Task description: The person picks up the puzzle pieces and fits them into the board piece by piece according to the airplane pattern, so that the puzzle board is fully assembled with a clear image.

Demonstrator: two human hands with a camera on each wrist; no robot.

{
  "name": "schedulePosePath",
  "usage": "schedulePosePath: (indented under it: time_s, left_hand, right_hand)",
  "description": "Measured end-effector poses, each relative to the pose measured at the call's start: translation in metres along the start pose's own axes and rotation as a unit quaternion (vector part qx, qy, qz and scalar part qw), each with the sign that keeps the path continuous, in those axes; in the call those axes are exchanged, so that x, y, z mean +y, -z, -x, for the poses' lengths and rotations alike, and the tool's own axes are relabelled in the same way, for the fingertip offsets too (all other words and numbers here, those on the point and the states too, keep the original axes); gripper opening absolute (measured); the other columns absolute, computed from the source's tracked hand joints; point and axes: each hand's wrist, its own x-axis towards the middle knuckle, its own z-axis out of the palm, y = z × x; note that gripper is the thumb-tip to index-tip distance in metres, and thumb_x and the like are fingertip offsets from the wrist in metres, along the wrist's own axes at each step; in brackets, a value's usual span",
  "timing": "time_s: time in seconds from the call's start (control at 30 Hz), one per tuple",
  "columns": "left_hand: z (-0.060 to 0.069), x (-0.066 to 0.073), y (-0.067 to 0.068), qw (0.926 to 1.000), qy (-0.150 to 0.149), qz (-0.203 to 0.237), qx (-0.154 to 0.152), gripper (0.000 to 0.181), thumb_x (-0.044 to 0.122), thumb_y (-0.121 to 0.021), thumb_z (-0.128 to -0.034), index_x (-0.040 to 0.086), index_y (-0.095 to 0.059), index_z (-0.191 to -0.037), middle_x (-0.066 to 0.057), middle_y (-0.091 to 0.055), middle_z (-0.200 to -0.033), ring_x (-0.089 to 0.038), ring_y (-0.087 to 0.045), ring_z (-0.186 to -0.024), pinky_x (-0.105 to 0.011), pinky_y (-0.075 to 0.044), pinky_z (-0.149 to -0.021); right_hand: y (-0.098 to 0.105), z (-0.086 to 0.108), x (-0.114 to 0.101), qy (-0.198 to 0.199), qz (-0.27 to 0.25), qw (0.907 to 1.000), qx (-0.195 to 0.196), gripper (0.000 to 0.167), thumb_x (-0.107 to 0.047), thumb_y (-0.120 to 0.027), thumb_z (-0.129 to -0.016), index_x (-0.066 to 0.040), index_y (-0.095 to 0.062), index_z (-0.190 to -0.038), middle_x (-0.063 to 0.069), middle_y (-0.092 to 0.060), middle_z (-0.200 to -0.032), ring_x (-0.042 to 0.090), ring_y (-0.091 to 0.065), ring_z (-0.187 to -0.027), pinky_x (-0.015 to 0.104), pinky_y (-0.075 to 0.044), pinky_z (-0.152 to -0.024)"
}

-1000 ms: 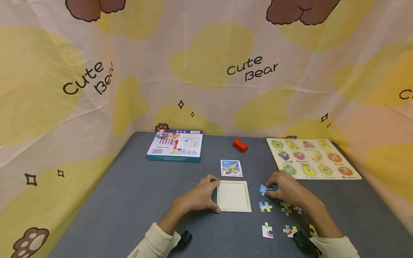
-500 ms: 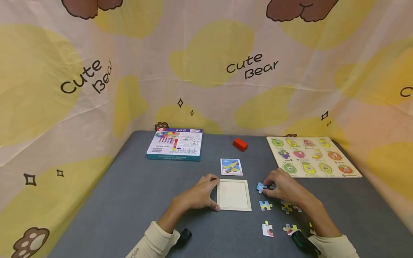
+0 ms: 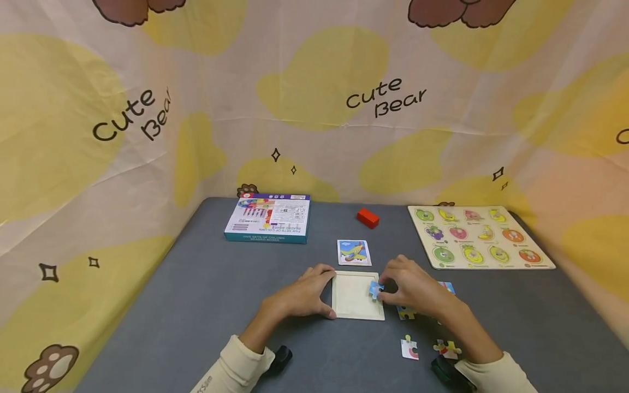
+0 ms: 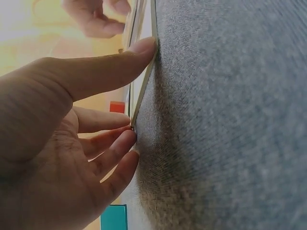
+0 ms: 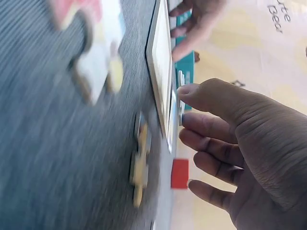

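My right hand (image 3: pixel 410 286) pinches a blue jigsaw piece (image 3: pixel 375 290) between thumb and fingers, over the right side of a pale wooden puzzle tray (image 3: pixel 351 297). In the right wrist view the piece (image 5: pixel 181 105) appears edge-on, lifted above the tray. My left hand (image 3: pixel 304 295) grips the tray's left side, thumb at the near corner and fingers at the far one; the left wrist view shows the thumb (image 4: pixel 141 48) on the rim. Beyond the tray lies a picture card (image 3: pixel 354 252) with a yellow plane. Several loose pieces lie to the right, among them a pink-white one (image 3: pixel 409 347), some partly hidden by my right arm.
A flat box (image 3: pixel 267 218) lies at the back left. Near the back edge sits a red block (image 3: pixel 368 218). To the right is a fruit picture board (image 3: pixel 481 237). Patterned cloth walls (image 3: pixel 304 98) stand behind and beside the grey table (image 3: pixel 206 305).
My right hand has moved left with the blue jigsaw piece, from the table beside the tray to over its right side. The left hand stays at the tray's left edge.
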Motion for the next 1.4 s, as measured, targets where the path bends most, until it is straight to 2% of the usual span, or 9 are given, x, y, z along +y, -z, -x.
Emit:
schedulePosePath:
  time_s: [0.17,0.5,0.63,0.8,0.97,1.17,1.4]
  left_hand:
    - [0.000,0.001,0.001,1.0000,0.001,-0.002,0.002,0.087,0.033,-0.090,-0.0856,0.004,-0.048,-0.157,-0.011,-0.043,-0.160,-0.030,-0.042,-0.144,-0.053,-0.039,-0.118]
    - [0.001,0.001,0.001,0.9999,-0.010,-0.001,0.012,0.087,0.033,-0.091,-0.0833,0.002,-0.050,-0.154,-0.012,-0.047,-0.156,-0.032,-0.045,-0.142,-0.054,-0.039,-0.118]
    - [0.001,0.001,0.001,1.0000,0.000,0.002,0.007,0.087,0.037,-0.089,-0.0856,0.005,-0.049,-0.156,-0.010,-0.046,-0.158,-0.030,-0.043,-0.143,-0.053,-0.039,-0.118]
    - [0.001,0.001,0.001,0.9999,0.009,0.005,0.002,0.087,0.038,-0.088,-0.0873,0.006,-0.047,-0.158,-0.009,-0.045,-0.159,-0.029,-0.042,-0.144,-0.053,-0.039,-0.119]
    - [0.000,0.000,0.001,0.9999,0.007,0.007,0.005,0.087,0.037,-0.088,-0.0871,0.005,-0.047,-0.157,-0.009,-0.045,-0.159,-0.030,-0.042,-0.144,-0.053,-0.038,-0.119]
    - [0.001,0.001,0.002,0.9999,-0.006,0.003,0.014,0.086,0.034,-0.089,-0.0859,0.004,-0.049,-0.155,-0.010,-0.046,-0.157,-0.030,-0.043,-0.142,-0.053,-0.039,-0.118]
    - [0.002,0.002,0.002,0.9998,-0.006,0.011,0.014,0.085,0.033,-0.090,-0.0853,0.003,-0.051,-0.155,-0.010,-0.047,-0.156,-0.030,-0.044,-0.141,-0.053,-0.039,-0.118]
  right_hand:
    - [-0.005,-0.013,-0.009,0.034,0.005,0.9994,-0.002,0.017,-0.027,-0.086,-0.087,-0.015,-0.081,-0.097,-0.006,-0.070,-0.097,0.015,-0.053,-0.095,0.038,-0.048,-0.082]
    - [-0.014,-0.041,-0.025,0.047,0.004,0.9988,-0.013,0.016,-0.024,-0.084,-0.087,-0.014,-0.082,-0.100,-0.002,-0.074,-0.103,0.020,-0.058,-0.101,0.047,-0.050,-0.091]
    - [-0.017,-0.049,-0.028,0.064,0.002,0.9979,-0.012,0.018,-0.023,-0.083,-0.087,-0.012,-0.082,-0.101,0.001,-0.075,-0.105,0.024,-0.060,-0.106,0.050,-0.049,-0.095]
    - [-0.021,-0.055,-0.029,0.066,-0.007,0.9975,-0.025,0.018,-0.021,-0.083,-0.088,-0.010,-0.082,-0.102,0.004,-0.076,-0.110,0.026,-0.061,-0.112,0.053,-0.049,-0.099]
    - [-0.024,-0.057,-0.028,0.089,0.002,0.9958,-0.018,0.016,-0.017,-0.083,-0.088,-0.010,-0.083,-0.102,0.005,-0.076,-0.110,0.028,-0.063,-0.113,0.054,-0.050,-0.097]
    - [-0.028,-0.059,-0.029,0.112,0.012,0.9936,0.005,0.013,-0.015,-0.084,-0.089,-0.008,-0.083,-0.100,0.005,-0.075,-0.104,0.027,-0.064,-0.106,0.050,-0.052,-0.091]
    - [-0.032,-0.059,-0.035,0.082,0.018,0.9963,0.020,0.016,-0.018,-0.087,-0.087,-0.010,-0.084,-0.100,0.005,-0.075,-0.105,0.027,-0.063,-0.105,0.049,-0.053,-0.086]
